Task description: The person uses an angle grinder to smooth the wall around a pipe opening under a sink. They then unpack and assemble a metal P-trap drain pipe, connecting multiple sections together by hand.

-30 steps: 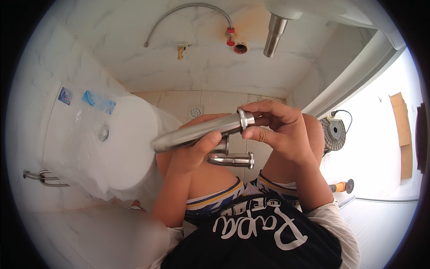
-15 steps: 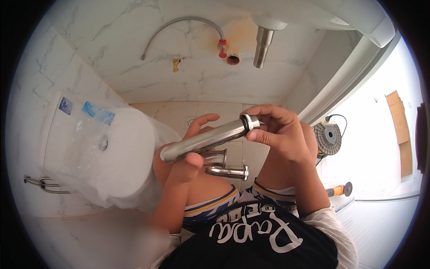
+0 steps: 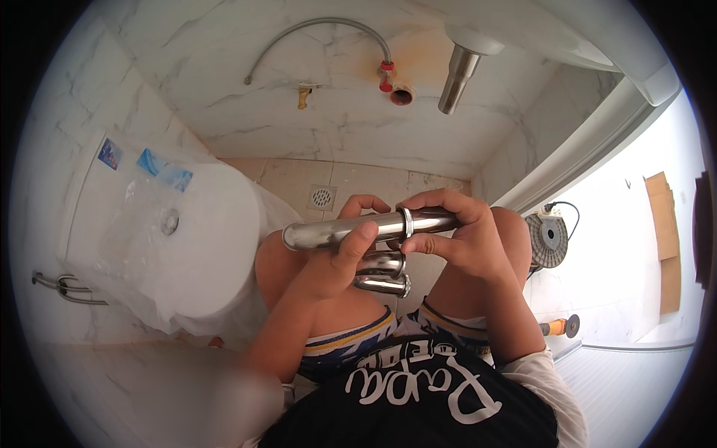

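Observation:
A shiny chrome drain pipe with a rounded bend at its left end lies almost level above my knees. My left hand is wrapped around its middle, thumb on top and fingers behind. At the other side my right hand pinches the pipe near a chrome ring nut; a darker chrome length shows between the nut and my palm. Just below, a curved chrome pipe piece and a thinner one with a collar show beside my left hand, partly hidden by it.
A plastic-wrapped toilet stands at left. A metal basin drain tube, wall outlet, braided hose and brass valve are ahead. A floor drain lies beyond my hands; an angle grinder is at right.
The pipe has turned closer to level, and my left hand has moved right along it. More pipe shows to the right of the ring nut; the black gasket no longer shows.

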The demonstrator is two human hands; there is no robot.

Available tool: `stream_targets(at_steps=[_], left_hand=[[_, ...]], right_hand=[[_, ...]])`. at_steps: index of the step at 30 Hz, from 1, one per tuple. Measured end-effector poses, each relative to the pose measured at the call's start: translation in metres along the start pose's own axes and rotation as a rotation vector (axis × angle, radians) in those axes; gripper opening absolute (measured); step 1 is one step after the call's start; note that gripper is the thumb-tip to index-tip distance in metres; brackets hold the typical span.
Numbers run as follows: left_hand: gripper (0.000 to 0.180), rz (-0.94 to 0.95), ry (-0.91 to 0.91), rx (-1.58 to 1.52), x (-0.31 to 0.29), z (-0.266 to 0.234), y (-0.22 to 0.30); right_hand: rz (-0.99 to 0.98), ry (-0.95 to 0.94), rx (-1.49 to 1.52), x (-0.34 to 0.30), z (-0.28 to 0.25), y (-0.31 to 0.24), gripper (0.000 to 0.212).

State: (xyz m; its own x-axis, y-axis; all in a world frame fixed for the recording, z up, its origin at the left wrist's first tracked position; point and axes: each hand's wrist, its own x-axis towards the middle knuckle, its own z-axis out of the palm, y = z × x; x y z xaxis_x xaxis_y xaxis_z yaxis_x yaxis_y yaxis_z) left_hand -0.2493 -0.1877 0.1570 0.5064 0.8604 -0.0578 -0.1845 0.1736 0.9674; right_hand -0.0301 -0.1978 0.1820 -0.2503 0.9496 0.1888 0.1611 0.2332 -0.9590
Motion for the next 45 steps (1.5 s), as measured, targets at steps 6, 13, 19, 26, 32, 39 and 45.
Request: stream_targets(at_steps=[6, 13, 19, 26, 32, 39, 45], left_hand=[[0.059, -0.063, -0.04, 0.19, 0.005, -0.001, -0.006], [0.068, 0.044, -0.032, 0.465, 0.011, 0.004, -0.021], [0.092, 0.234, -0.129, 0.408, 0.007, 0.001, -0.019], [0.069, 0.277, 0.03, 0.094, 0.006, -0.008, -0.003], [0.048, 0.253, 0.066, 0.282, 0.008, -0.002, -0.009], [0.044, 0.228, 0.096, 0.358, 0.009, -0.007, -0.012], [0.041, 0.205, -0.13, 0.644, 0.007, 0.002, -0.015]], right_hand=[[-0.139, -0.091, -0.224, 0.0, -0.002, 0.011, 0.043], [-0.133, -0.126, -0.08, -0.004, 0.007, 0.027, 0.041], [-0.117, 0.012, 0.377, -0.01, 0.004, 0.02, 0.044], [-0.014, 0.111, 0.179, -0.028, -0.019, 0.018, 0.051], [0.04, 0.195, -0.009, -0.031, -0.013, 0.011, 0.046], [0.074, 0.148, -0.359, -0.02, -0.015, -0.012, 0.038], [0.121, -0.022, -0.255, -0.01, -0.008, -0.032, 0.035]])
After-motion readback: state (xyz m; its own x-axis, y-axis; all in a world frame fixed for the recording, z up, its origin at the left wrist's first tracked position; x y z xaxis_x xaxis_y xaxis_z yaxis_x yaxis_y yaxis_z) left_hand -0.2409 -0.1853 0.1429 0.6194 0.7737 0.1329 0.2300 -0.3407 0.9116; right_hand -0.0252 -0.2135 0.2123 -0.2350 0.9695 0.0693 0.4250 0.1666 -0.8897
